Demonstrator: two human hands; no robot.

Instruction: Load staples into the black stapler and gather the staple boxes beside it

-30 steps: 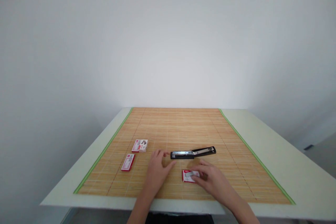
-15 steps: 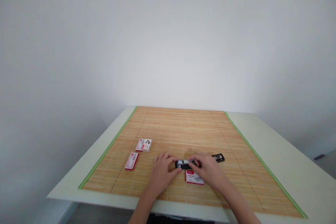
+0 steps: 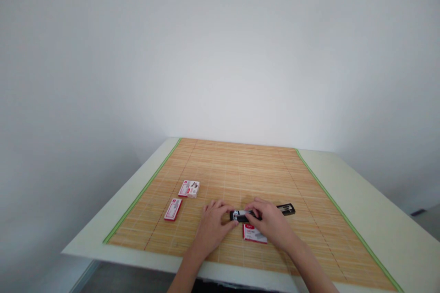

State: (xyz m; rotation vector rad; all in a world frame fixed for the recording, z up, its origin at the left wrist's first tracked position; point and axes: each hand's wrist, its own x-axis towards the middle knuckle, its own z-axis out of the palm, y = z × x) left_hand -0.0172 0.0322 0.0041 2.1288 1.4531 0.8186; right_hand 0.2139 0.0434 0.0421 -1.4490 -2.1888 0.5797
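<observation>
Black stapler (image 3: 239,216), seemingly in both hands (image 3: 213,225) (image 3: 270,222), well inside mat (image 3: 237,169) edges.

"From here, what's the bare left hand (image 3: 213,224) holding?"
"The end of a long black-and-silver metal stapler (image 3: 239,216); the bare right hand (image 3: 270,220) covers its middle."
"Anything beside it?"
"1 flat red-and-white cardboard box (image 3: 253,233), on the tan bamboo mat (image 3: 233,167)."

Counting two bare hands, one left (image 3: 213,225) and one right (image 3: 271,224), plus just one stapler (image 3: 239,216). Getting four little boxes (image 3: 173,209), so three red-trimmed ones and one mostly white one (image 3: 193,189). Also spotting one slatted mat (image 3: 257,174) and one table (image 3: 347,187), lol.
</observation>
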